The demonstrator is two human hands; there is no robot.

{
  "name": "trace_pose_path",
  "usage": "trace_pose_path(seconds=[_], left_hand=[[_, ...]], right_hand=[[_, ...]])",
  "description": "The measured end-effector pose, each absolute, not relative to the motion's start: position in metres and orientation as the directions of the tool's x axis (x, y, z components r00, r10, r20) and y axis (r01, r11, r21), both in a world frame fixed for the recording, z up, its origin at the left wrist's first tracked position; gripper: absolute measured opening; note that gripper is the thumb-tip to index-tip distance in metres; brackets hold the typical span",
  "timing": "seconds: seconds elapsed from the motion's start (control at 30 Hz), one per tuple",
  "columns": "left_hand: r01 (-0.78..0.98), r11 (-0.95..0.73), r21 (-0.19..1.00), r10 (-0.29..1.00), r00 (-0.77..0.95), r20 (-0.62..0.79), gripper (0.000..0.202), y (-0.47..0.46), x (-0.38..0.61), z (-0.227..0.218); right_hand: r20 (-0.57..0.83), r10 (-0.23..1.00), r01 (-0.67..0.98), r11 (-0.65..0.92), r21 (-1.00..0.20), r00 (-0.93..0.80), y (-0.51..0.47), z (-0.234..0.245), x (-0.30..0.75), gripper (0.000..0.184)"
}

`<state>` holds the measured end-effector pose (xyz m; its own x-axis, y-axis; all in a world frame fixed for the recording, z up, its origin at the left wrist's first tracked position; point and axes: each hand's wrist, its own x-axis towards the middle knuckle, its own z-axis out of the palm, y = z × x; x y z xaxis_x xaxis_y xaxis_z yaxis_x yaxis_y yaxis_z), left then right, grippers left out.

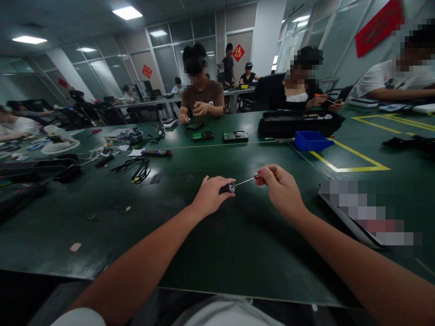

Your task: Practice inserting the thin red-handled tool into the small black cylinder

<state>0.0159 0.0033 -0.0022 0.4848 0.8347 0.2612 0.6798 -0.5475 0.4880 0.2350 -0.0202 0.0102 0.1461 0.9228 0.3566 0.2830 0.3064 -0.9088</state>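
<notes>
Screwdriver [234,185] between left hand [211,195], right hand [280,190].

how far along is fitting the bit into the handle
Done: handle and thin metal bit are both held above the green table. In hand: left hand grips the handle, right hand pinches the bit, its tip at the handle's socket. Left: seating cannot be confirmed; the right hand has not let go.
</notes>
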Motion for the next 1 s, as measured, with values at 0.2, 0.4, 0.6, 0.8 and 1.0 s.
trace_pose_path(seconds=[0.2,0.4,0.6,0.8,1.0], left_hand=[[0.690,-0.556,0.462,0.829,0.496,0.258,0.042,0.003,0.017,-0.002],[0.697,-0.558,0.450,0.827,0.511,0.234,0.043,0.005,0.016,-0.004],[0.670,-0.542,0.508,0.837,0.486,0.253,0.039,0.008,0.015,-0.005],[0.596,-0.470,0.651,0.881,0.363,0.303,0.035,0.008,0.015,-0.002],[0.500,-0.369,0.784,0.927,0.261,0.270,0.038,0.009,0.013,0.003]], right_hand=[[0.411,0.908,0.436,0.339,-0.833,0.080,-0.025,0.018,0.233,0.030],[0.426,0.905,0.574,0.346,-0.742,0.004,-0.028,0.023,0.232,0.024],[0.471,0.882,0.657,0.354,-0.666,0.002,-0.029,0.026,0.232,0.022],[0.478,0.877,0.646,0.333,-0.687,0.057,-0.028,0.024,0.233,0.025],[0.469,0.882,0.625,0.341,-0.702,0.045,-0.030,0.026,0.234,0.026]])
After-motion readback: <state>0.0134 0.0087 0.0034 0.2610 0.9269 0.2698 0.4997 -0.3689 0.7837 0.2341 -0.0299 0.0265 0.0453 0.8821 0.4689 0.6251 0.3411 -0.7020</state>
